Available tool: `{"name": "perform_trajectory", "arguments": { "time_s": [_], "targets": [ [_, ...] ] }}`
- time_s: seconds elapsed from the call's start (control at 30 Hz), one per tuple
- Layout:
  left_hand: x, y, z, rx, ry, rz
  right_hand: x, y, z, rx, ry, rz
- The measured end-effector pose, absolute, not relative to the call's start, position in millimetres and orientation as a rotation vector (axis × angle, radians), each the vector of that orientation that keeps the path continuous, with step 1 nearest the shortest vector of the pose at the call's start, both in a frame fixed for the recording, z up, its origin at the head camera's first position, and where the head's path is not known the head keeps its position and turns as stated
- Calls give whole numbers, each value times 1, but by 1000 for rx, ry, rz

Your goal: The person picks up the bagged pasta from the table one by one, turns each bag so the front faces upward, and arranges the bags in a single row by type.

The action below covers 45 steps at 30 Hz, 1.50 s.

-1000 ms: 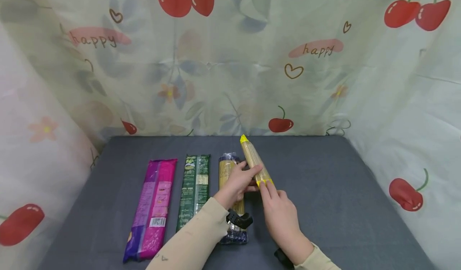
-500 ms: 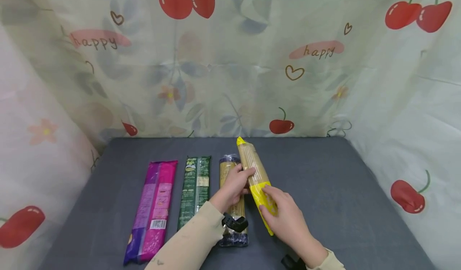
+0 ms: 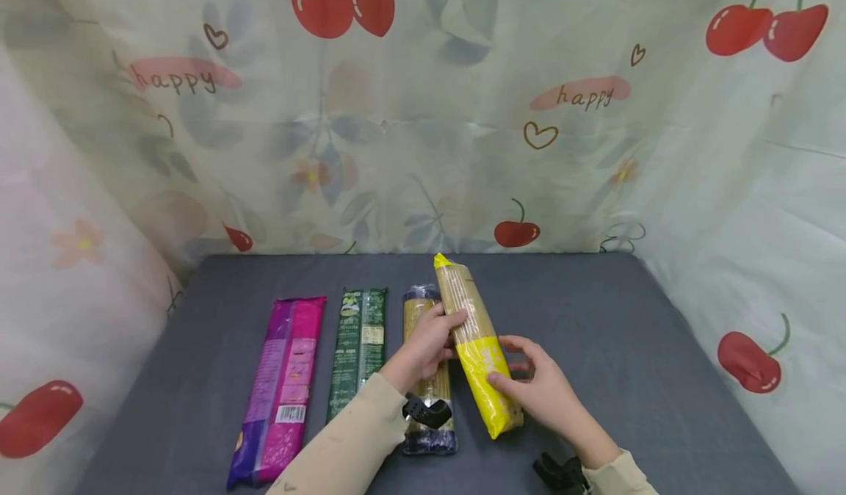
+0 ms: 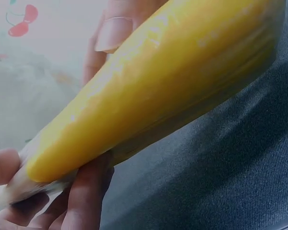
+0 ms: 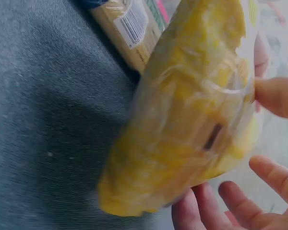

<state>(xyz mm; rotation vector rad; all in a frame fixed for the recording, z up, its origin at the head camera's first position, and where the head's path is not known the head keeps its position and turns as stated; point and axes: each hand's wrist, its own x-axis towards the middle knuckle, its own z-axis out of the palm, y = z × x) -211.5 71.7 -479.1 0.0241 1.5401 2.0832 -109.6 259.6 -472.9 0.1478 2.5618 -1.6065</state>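
Observation:
A spaghetti pack (image 3: 474, 341), clear at the upper part and yellow at both ends, slants above the table in the head view. My left hand (image 3: 428, 341) grips it near the middle, thumb across the front and fingers behind. At its lower right side is my right hand (image 3: 538, 381), with the thumb on the yellow front and some fingers reaching behind the edge. In the right wrist view the yellow end (image 5: 129, 182) of the wrapper fills the centre, and other fingertips (image 5: 273, 177) stand apart from it. Yellow wrapper (image 4: 149, 86) crosses the left wrist view.
Beneath my left forearm lies a blue-ended spaghetti pack (image 3: 429, 436), partly covered. To its left are a green pack (image 3: 357, 348) and a pink and purple pack (image 3: 280, 392), side by side on the dark grey table (image 3: 628, 377). A cherry-print curtain (image 3: 423, 113) stands behind.
The spaghetti pack has turned, bringing its broad yellow front into view. My right hand has slid from the lower end to the right side. My left hand keeps its grip.

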Motion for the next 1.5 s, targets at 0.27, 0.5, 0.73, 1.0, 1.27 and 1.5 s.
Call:
{"name": "perform_trajectory", "arguments": {
  "time_s": [0.27, 0.5, 0.73, 1.0, 1.27, 1.5],
  "targets": [
    [-206, 72, -478, 73, 1560, 2077, -109, 262, -487, 153, 2306, -1779],
    [-200, 78, -478, 153, 1757, 2066, -111, 255, -486, 160, 2359, -1798],
    [-193, 89, -476, 281, 1990, 2031, -108, 253, -476, 252, 2547, -1675],
    [-187, 101, -481, 316, 2110, 1950, -108, 266, -473, 294, 2689, -1479],
    [-186, 116, -498, 302, 2017, 1816, -108, 276, -475, 341, 2809, -1226],
    [-187, 121, -506, 312, 2078, 1756, -110, 279, -482, 372, 2839, -1132]
  ]
}}
